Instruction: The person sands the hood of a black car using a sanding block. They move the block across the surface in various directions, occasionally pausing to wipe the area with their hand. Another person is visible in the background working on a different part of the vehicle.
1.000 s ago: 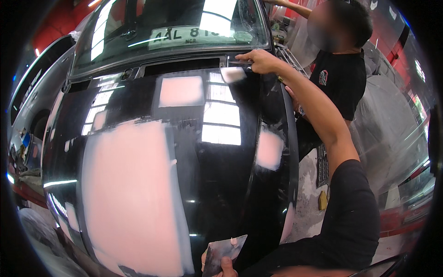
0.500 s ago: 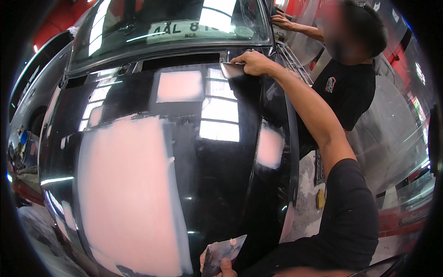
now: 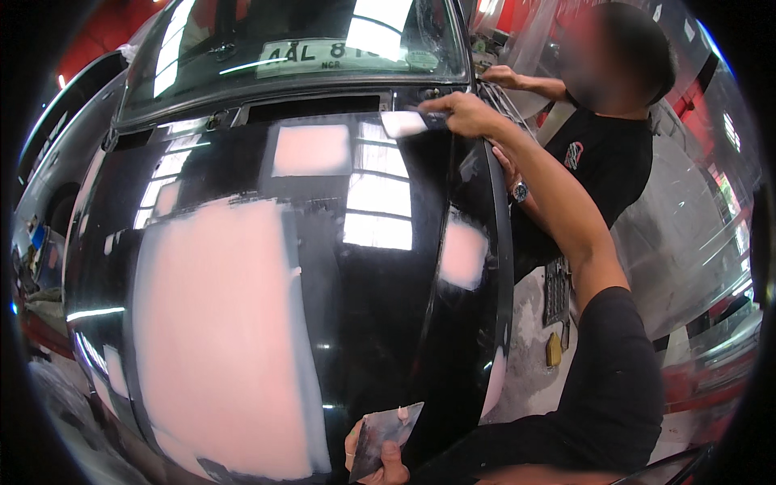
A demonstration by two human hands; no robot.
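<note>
My left hand (image 3: 378, 461), at the lower edge, grips a flat grey plate (image 3: 386, 440) smeared with filler, a small pink dab near its top corner. My right arm reaches far over a black car hood (image 3: 364, 323). Close to the windshield, my right hand (image 3: 470, 115) is closed on a thin spreader (image 3: 422, 108), mostly hidden and blurred. Just below it lies a small pale patch (image 3: 402, 124) on the hood's far right corner. Pink filler also covers a large area (image 3: 226, 339) at the left, a square (image 3: 312, 150) near the vent and a spot (image 3: 463, 255) near the right edge.
A co-worker (image 3: 602, 162) in a black shirt stands beyond the car's right side, one hand (image 3: 505, 78) near the windshield, the other, with a wristwatch (image 3: 519, 191), by the fender. A yellow block (image 3: 554, 349) is on the floor. Another car (image 3: 65, 162) stands at the left.
My right hand has moved slightly right and down, and the pale patch beside it shows more fully. The co-worker's watch hand has come into view by the fender. My left hand holds its plate much as before.
</note>
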